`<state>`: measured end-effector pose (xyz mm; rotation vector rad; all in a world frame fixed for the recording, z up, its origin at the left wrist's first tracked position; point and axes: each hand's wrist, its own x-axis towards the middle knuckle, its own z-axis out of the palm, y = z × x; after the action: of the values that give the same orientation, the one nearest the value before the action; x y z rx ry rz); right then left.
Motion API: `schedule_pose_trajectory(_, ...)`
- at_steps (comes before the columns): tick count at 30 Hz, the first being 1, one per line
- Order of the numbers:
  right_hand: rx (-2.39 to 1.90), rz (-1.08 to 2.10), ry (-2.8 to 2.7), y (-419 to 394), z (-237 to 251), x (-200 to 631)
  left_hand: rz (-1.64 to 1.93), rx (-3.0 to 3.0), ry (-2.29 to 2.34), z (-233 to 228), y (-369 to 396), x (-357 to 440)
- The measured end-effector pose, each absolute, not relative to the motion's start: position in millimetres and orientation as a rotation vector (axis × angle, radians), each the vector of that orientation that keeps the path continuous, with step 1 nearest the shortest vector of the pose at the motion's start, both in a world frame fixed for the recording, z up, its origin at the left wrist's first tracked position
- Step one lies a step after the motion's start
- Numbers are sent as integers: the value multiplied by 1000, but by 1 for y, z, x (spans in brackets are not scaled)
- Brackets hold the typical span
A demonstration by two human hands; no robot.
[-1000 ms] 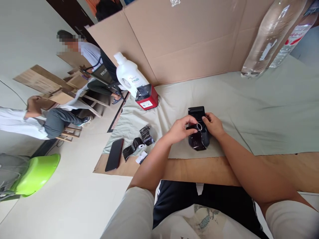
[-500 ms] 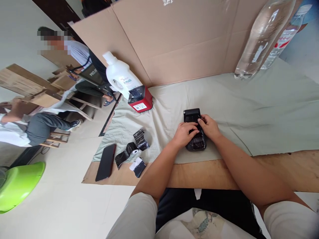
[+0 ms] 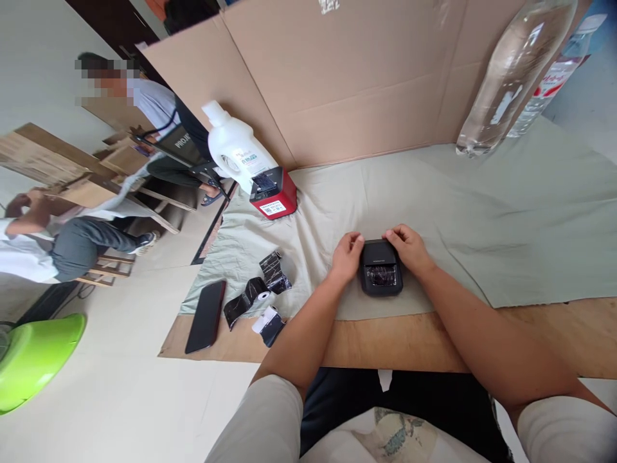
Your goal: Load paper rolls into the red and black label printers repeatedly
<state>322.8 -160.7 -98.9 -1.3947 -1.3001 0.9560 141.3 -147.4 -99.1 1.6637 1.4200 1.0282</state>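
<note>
Head view, sweeping left to right. Chair back (image 3: 186, 148) on the far left reads "PROJ", rest cut off. Phone (image 3: 205, 316), dark screen up, near left on the counter (image 3: 376, 337). Right of it, black-marbled strips: a curled strip (image 3: 245, 301), a far strip (image 3: 276, 271), a black-and-white piece (image 3: 268, 325) just beside the left forearm. Beyond them, white jug (image 3: 241, 148), print too small to read, close against a red-and-black box (image 3: 284, 194) with a white code label.

Left hand (image 3: 348, 257): fingers drawn in narrow, tips at the black device's (image 3: 378, 252) far left corner. Device lies flat on the cloth (image 3: 453, 218), near middle; rounded corners, tiny illegible lettering, shiny dark strip in its near half. Right hand (image 3: 407, 247): narrow, fingertips at the far right corner. Can't tell if either grips.

Cardboard panel (image 3: 366, 83) blocks the far side; far right, a large clear bottle (image 3: 511, 83) and a red-labelled bottle (image 3: 549, 83).
</note>
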Motion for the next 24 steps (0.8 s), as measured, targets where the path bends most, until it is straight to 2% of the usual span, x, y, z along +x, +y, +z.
schedule_pose_trajectory(5,-1599,697,-1636,-167,-94,323,786,1976,1362,-95,-154,144)
schedule_pose_trajectory(9,-1518,660,-1604,-173,-89,322,863,1936,1218,-88,-160,145)
schedule_pose_trajectory(11,-1440,758,-1513,-175,-89,321,937,1840,1145,-86,-162,146)
schedule_pose_trajectory(17,-1193,1398,-1219,-172,-93,321,1132,1444,1059,-89,-163,150)
schedule_pose_trajectory(24,-1138,1450,-1143,-169,-94,319,1260,1368,1009,-93,-159,152)
